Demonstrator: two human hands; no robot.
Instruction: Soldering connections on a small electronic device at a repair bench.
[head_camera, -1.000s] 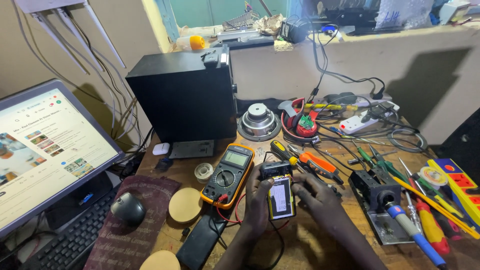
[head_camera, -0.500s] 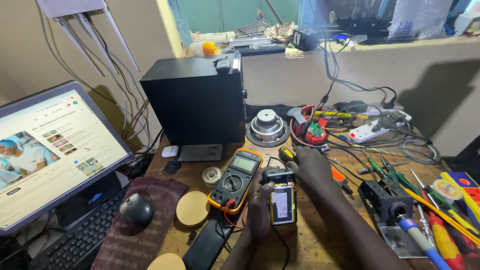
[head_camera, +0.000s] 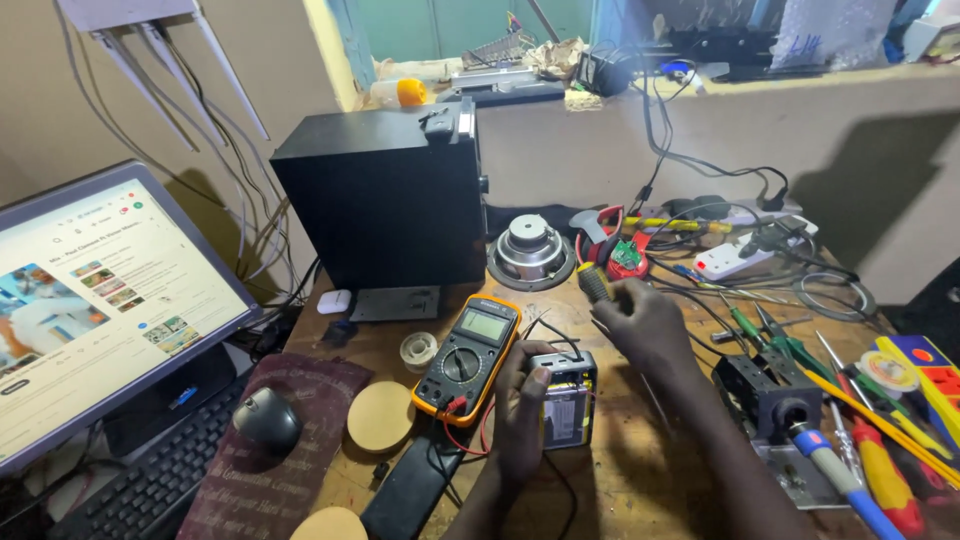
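Screwdriver in hand over the small radio on the worktop

I hold the small silver radio (head_camera: 566, 405) with my left hand (head_camera: 520, 415), fingers wrapped around its left side, near the front edge of the worktop (head_camera: 640, 470), just right of the yellow multimeter (head_camera: 468, 352). My right hand (head_camera: 645, 325) is closed in a fist around a yellow-and-black screwdriver (head_camera: 593, 283), raised behind the radio. I judge the step as bringing the tool to the casing; next calls for seating the tip squarely while the left hand steadies it

Bright monitor (head_camera: 95, 310) far left; multimeter (head_camera: 468, 355) grey display, centre; white-labelled radio (head_camera: 566, 400) beside it.
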